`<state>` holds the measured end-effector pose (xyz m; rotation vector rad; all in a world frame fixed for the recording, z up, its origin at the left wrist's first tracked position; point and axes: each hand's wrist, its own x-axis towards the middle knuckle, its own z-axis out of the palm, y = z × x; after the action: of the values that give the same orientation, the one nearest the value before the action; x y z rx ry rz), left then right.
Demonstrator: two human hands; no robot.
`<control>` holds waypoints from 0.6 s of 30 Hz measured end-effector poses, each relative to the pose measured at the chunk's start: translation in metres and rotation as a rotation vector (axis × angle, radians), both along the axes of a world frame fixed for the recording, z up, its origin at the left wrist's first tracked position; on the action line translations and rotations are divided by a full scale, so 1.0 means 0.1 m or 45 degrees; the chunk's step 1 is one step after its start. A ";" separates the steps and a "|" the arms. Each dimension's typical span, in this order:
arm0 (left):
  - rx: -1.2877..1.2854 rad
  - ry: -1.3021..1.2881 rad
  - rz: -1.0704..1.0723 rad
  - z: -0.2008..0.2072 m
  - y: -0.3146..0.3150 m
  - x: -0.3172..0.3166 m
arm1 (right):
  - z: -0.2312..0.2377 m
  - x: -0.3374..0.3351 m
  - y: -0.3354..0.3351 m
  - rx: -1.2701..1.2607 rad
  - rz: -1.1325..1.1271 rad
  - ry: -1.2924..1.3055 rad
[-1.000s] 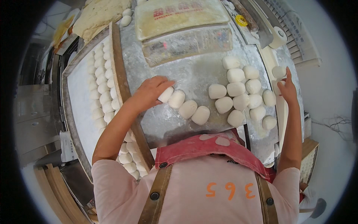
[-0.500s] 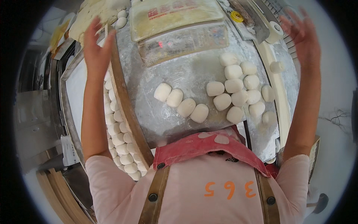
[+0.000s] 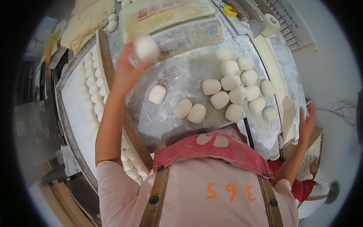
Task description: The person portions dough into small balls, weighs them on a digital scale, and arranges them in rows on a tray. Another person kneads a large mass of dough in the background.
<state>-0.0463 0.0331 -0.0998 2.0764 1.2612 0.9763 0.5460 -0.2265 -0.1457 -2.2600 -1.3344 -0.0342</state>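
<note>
My left hand is closed around a smooth white dough ball, held up near the flat plastic-covered box; the ball is blurred by motion. Below it on the floury metal table, a single dough piece lies apart. Two more dough pieces touch side by side closer to my apron. A cluster of several rounded dough pieces sits to the right. At the table's right edge is my right hand, fingers raised and apart, with no dough visible in it.
On the left, a wooden-edged tray holds rows of small dough pieces. A big dough slab lies far left. The plastic-covered box stands at the back. A roll of white tape sits far right. Another person's hand shows lower right.
My left hand has come in from the left and lifted one dough ball out of the row of dough pieces. Another piece now lies separately. My right hand has dropped to the table's right edge.
</note>
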 end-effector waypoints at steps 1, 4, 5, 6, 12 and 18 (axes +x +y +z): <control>0.134 -0.212 0.229 0.02 0.15 -0.09 | -0.07 0.08 -0.18 -0.080 0.018 -0.250; -0.064 0.108 0.274 -0.18 0.08 -0.34 | 0.01 -0.23 -0.39 -0.609 -0.351 0.246; -0.077 0.382 -0.049 -0.28 -0.08 -0.36 | 0.00 -0.29 -0.44 -0.567 -0.353 0.323; -0.057 0.507 -0.318 -0.31 -0.26 -0.32 | -0.04 -0.33 -0.48 -0.525 -0.351 0.409; -0.358 0.722 -0.559 -0.54 -0.81 -0.15 | -0.31 -0.24 -0.41 -0.497 -0.182 -0.161; -0.049 0.813 -0.670 -0.49 -1.20 0.48 | -0.43 -0.26 -0.01 -0.359 0.033 -0.230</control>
<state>0.0019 -0.0870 -0.1488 2.5928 0.8871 0.0483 0.5196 -0.2275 -0.1887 -2.5230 -1.5455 -0.0445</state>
